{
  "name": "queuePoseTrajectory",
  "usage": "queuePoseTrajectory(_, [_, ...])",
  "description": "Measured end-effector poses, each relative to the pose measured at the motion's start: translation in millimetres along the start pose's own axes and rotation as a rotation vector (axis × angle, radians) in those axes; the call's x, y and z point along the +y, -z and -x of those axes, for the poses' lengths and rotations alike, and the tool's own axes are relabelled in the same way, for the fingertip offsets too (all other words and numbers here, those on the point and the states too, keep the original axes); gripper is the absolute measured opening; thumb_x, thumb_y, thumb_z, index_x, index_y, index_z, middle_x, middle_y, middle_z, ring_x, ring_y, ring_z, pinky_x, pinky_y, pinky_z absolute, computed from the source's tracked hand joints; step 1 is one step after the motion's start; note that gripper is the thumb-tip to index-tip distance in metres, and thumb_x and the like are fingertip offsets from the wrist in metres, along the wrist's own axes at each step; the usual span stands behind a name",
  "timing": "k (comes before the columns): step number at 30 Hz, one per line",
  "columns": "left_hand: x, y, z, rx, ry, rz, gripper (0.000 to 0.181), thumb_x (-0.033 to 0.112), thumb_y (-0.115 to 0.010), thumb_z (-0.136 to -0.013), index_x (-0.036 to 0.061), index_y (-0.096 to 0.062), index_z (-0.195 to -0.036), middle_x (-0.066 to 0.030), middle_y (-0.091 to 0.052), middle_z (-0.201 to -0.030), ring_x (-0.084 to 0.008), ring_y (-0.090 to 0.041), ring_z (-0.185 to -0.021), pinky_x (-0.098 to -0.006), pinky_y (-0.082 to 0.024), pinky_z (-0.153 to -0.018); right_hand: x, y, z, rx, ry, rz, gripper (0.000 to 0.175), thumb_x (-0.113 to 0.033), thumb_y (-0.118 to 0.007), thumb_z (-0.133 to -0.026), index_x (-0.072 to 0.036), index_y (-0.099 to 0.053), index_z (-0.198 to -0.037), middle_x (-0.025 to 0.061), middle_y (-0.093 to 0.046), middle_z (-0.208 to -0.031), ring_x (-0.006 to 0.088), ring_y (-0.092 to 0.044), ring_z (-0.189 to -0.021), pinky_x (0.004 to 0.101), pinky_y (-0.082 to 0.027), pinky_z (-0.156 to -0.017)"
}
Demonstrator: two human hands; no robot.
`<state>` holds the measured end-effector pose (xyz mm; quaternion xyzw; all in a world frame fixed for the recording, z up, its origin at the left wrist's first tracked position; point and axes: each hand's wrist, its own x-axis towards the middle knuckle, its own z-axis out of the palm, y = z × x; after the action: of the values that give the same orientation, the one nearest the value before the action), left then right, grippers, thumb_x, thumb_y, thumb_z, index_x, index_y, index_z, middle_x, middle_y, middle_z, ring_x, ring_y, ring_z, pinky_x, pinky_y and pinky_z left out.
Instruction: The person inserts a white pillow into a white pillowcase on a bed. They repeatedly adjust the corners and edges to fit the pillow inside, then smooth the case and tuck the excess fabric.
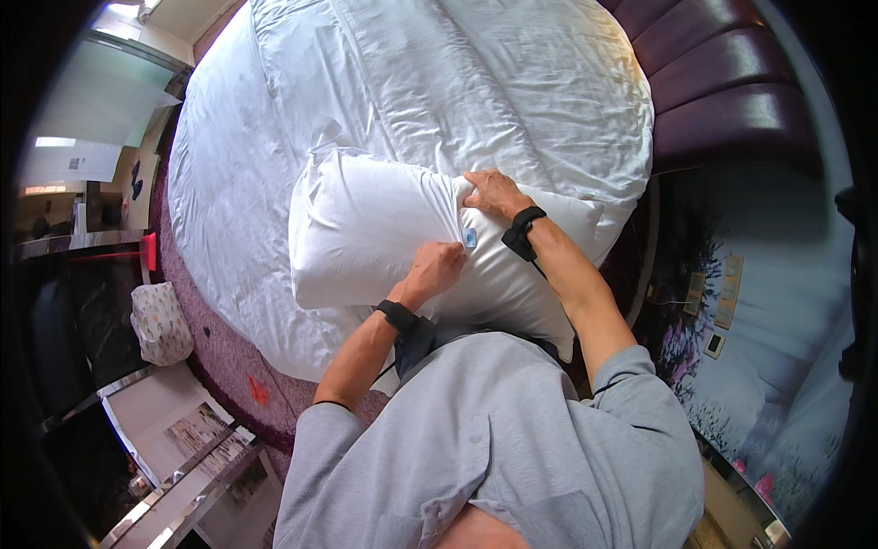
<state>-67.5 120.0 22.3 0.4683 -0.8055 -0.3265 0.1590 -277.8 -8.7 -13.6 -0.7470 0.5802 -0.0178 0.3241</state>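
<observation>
A white pillow (528,267) lies across the near part of a round bed, its left portion inside a white pillowcase (370,226). The case's gathered edge runs across the pillow's middle, beside a small blue-and-white tag (470,238). Below and left of the tag, my left hand (439,267) is closed on the fabric at that edge. My right hand (495,192) grips the far end of the edge, fingers curled on the cloth. Black bands circle both wrists. Under the pillow spreads a creased white bed cover (411,82).
A dark padded leather headboard (727,89) curves around the bed's far right. Purple carpet (240,343) borders the bed at left, with a patterned fabric bag (162,322) on it. Glossy furniture (164,501) stands at lower left; wall switches (728,291) are at right.
</observation>
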Motion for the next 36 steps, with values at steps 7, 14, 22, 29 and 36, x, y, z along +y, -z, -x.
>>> queuePoseTrajectory(7, [-4,-8,1,0.178,0.130,0.105,0.023,0.018,-0.067,-0.096,0.0018,-0.060,-0.081,-0.0237,-0.065,-0.079,-0.0477,-0.063,-0.075,-0.0547,-0.048,-0.065,-8,-24,-2,0.036,-0.120,-0.145,0.035,-0.035,-0.069,-0.093,-0.002,-0.079,-0.087,0.0253,-0.076,-0.097,0.0442,-0.073,-0.097,0.0502,-0.059,-0.090])
queuePoseTrajectory(14, [19,14,-16,0.512,0.064,0.088,0.018,0.009,-0.071,-0.096,0.0030,-0.057,-0.085,-0.0209,-0.060,-0.078,-0.0456,-0.062,-0.074,-0.0488,-0.046,-0.061,-41,22,12,0.420,-0.018,-0.727,0.035,-0.020,-0.068,-0.093,0.005,-0.059,-0.070,0.0053,-0.046,-0.056,0.0130,-0.042,-0.056,0.0366,-0.041,-0.056])
queuePoseTrajectory(22, [40,64,-51,0.755,-0.044,0.201,0.018,0.002,-0.069,-0.095,0.0034,-0.055,-0.085,-0.0158,-0.057,-0.078,-0.0410,-0.059,-0.070,-0.0457,-0.045,-0.060,-97,94,65,0.705,0.044,-1.116,0.024,-0.011,-0.067,-0.102,0.005,-0.070,-0.084,-0.0108,-0.056,-0.072,0.0025,-0.042,-0.066,0.0256,-0.036,-0.057])
queuePoseTrajectory(29, [-19,11,-42,0.677,0.086,0.182,0.008,-0.002,-0.065,-0.092,0.0008,-0.058,-0.092,-0.0191,-0.059,-0.080,-0.0400,-0.059,-0.073,-0.0451,-0.046,-0.065,-108,57,78,0.793,0.244,-0.450,0.018,-0.009,-0.072,-0.089,-0.001,-0.062,-0.077,0.0201,-0.061,-0.075,0.0432,-0.062,-0.074,0.0494,-0.048,-0.066])
queuePoseTrajectory(36, [-37,8,-29,0.873,0.308,0.373,0.010,0.003,-0.062,-0.098,0.0026,-0.061,-0.108,-0.0188,-0.071,-0.089,-0.0340,-0.070,-0.072,-0.0433,-0.054,-0.066,-119,7,48,0.621,0.263,-0.303,0.023,-0.018,-0.072,-0.090,-0.002,-0.067,-0.075,0.0203,-0.069,-0.078,0.0448,-0.068,-0.076,0.0536,-0.054,-0.068])
